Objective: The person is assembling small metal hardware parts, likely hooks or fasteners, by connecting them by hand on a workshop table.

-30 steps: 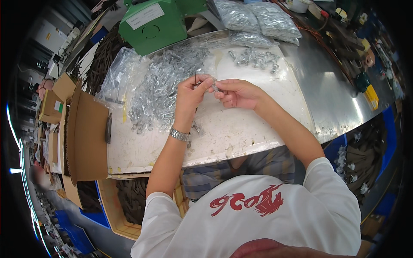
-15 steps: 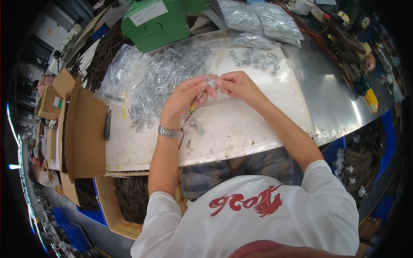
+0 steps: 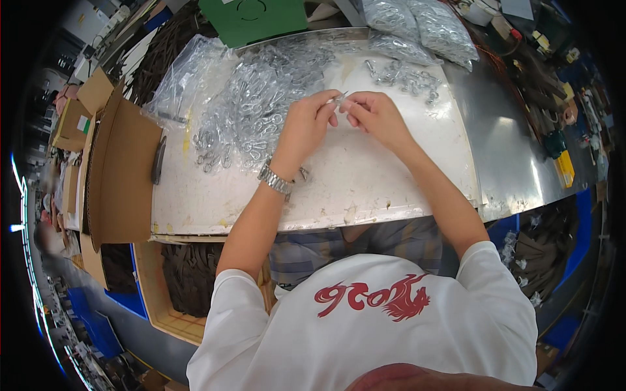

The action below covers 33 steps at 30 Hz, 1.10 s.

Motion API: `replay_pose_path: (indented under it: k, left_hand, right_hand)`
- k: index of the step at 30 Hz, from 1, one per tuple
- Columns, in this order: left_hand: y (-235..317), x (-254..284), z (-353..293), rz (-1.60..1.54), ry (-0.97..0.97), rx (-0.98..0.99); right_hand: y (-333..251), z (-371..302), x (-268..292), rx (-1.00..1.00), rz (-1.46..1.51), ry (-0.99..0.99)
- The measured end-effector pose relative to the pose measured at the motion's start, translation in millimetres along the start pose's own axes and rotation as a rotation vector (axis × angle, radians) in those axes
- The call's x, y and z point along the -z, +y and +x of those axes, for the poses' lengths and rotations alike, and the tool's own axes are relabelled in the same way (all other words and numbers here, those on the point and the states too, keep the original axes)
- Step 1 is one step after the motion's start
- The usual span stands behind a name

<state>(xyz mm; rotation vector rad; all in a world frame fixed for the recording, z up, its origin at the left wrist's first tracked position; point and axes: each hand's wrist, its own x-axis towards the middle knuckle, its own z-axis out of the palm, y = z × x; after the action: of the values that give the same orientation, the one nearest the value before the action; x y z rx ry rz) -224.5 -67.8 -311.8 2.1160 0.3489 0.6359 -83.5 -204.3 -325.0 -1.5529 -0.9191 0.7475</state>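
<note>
Snap hooks [image 3: 261, 98] lay at upper centre; nearby, left hand [image 3: 309, 125] and right hand [image 3: 379, 121] pinched, thumb to finger, a small shiny piece [image 3: 340, 99] (too tiny to identify).

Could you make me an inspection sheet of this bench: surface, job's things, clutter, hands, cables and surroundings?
Surface: white board, stained along its near edge.
Job's things: small shiny piece between the hands, details unclear; hook heap to the left, smaller hook group to the right.
Clutter: clear plastic left of the heap; filled bags at the far edge.
Hands: left hand and right hand both pinch the piece.
Cables: reddish cords right of the filled bags.
Surroundings: green machine beyond; carton left; wooden crate of dark strips below.
</note>
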Motion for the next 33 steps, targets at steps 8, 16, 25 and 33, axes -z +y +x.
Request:
replay_pose_path:
  k: [8,16,25,33]
  left_hand:
    - [-10.3,60.6,11.3,-0.355,0.172,0.284]
    - [-20.8,34.2,14.7,-0.316,0.238,0.099]
    - [-24.2,29.3,3.9,-0.108,0.233,-0.008]
    - [-8.6,18.7,-2.4,-0.002,-0.040,0.039]
  right_hand:
    - [-23.6,8.7,27.7,0.472,-0.624,0.335]
    - [-12.9,-47.9,-78.5,0.569,-0.860,-0.124]
    - [-0.6,9.7,-1.3,-0.058,-0.040,-0.148]
    - [13.2,12.7,10.6,0.048,0.123,-0.101]
